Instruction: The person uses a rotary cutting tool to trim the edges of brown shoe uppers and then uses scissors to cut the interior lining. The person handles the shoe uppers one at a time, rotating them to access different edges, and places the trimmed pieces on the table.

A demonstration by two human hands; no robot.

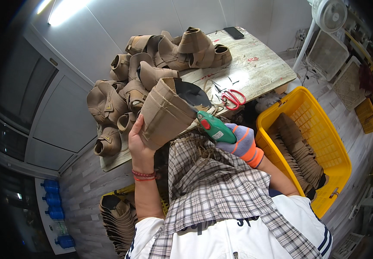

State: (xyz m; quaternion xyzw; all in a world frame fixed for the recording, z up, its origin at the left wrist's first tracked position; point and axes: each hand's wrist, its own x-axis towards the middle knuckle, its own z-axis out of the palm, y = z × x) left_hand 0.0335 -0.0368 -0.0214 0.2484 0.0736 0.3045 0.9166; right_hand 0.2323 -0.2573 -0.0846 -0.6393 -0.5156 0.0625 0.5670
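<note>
My bare left hand [141, 139] grips a brown fabric shoe upper [165, 113] from below and the left side, holding it up in front of the table's near edge. The upper is open at the top, with a dark lining and raised seams. My right hand [243, 146], in a grey and orange striped glove, is wrapped round a green handheld power tool [215, 127] with a red button. The tool's thin tip points at the right edge of the upper; whether it touches is too fine to tell. Red-handled scissors [233, 99] lie on the table just beyond.
Several more brown uppers [108, 103] are heaped on the worn table [264, 64], beside dark scraps and a black phone [234, 33]. A yellow basket [324, 146] with stacked brown pieces stands at right; another stack [118, 222] is low at left. A white fan [329, 15] stands far right.
</note>
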